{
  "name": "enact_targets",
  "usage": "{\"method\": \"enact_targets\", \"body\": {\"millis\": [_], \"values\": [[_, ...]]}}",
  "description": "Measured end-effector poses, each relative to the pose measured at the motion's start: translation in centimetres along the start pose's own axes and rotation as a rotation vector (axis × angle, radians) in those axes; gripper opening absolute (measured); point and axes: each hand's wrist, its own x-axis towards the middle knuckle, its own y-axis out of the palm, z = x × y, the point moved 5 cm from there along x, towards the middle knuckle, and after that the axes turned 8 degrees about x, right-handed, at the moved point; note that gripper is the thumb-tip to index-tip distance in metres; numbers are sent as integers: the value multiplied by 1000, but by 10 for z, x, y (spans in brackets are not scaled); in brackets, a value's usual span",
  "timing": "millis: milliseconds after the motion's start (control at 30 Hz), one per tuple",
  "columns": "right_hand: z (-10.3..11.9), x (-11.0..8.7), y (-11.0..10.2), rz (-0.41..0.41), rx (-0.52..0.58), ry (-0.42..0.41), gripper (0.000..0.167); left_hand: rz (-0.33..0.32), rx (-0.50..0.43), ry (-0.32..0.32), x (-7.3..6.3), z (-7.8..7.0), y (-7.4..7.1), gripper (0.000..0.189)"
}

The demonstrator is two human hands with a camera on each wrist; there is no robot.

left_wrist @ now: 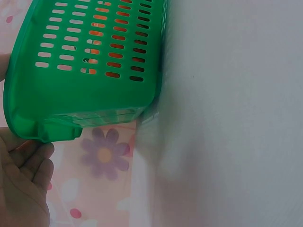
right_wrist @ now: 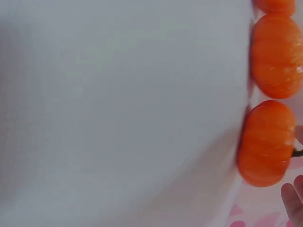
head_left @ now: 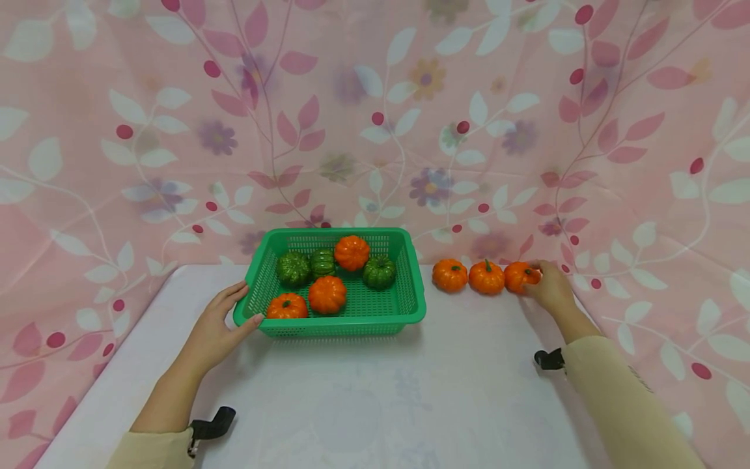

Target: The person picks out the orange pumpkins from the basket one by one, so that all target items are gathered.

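My left hand (head_left: 213,332) holds the left end of a green plastic basket (head_left: 346,321), thumb on the front rim and fingers at the left rim. Its fingertips (left_wrist: 42,170) curl below the rim in the left wrist view. Inside sit several small pumpkins, some orange (head_left: 327,295), some green (head_left: 379,272). At the right, my right hand (head_left: 551,286) reaches over the rightmost orange pumpkin (head_left: 518,279) of a row of three. Its fingers (right_wrist: 293,203) are spread around the stem side, with a gap beside the pumpkin in the right wrist view.
The middle orange pumpkin (head_left: 487,278) and the left one (head_left: 450,276) of the row sit close together right of the basket. A white-covered table (head_left: 375,404) lies under everything. A pink floral curtain (head_left: 375,130) rises at the table's back edge and sides.
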Motion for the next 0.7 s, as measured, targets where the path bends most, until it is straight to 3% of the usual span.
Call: {"method": "enact_targets", "body": {"millis": [267,700], "values": [[32,-21,-14,-27,6,-66,49,-3,1,7,1,0,1,76],[95,-57,-15,-44,70,-157,35,-4,-1,14,-1,-3,-2,74]]}}
